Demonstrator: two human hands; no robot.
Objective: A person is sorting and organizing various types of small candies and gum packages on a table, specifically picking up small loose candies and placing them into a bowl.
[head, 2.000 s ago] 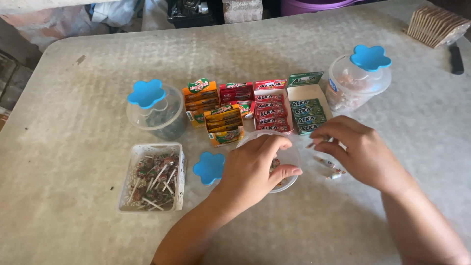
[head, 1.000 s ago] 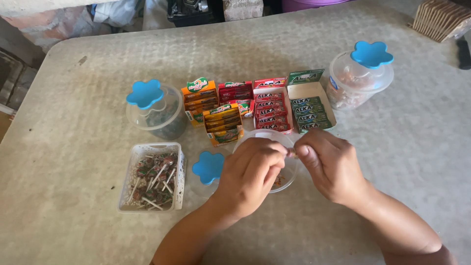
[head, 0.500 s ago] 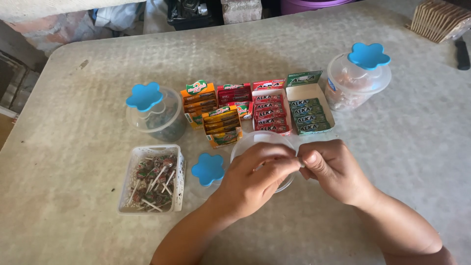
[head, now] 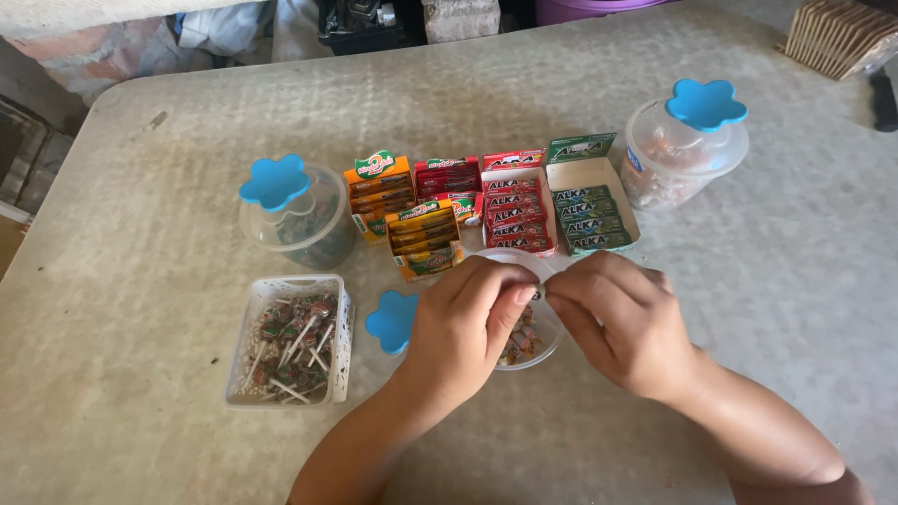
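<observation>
Hands meet over an open clear jar (head: 524,351) of wrapped sweets on the table (head: 140,440). Left hand (head: 463,327) and right hand (head: 622,323) both pinch 1 small wrapped sweet (head: 540,294) between fingertips, just above the jar's rim. Blue flower-shaped lid (head: 391,321) lies just left of the jar. White basket of lollipops (head: 288,339) sits further left; 2 lidded jars and gum boxes (head: 519,201) stand behind.

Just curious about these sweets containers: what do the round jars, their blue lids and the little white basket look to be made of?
The jars look like clear, glossy plastic: the sweets show through the walls. The flower-shaped lids seem opaque, smooth moulded plastic in even blue. The basket looks like white rigid plastic, with a moulded lattice wall. Both hands meet over an open jar, pinching something small.
</observation>
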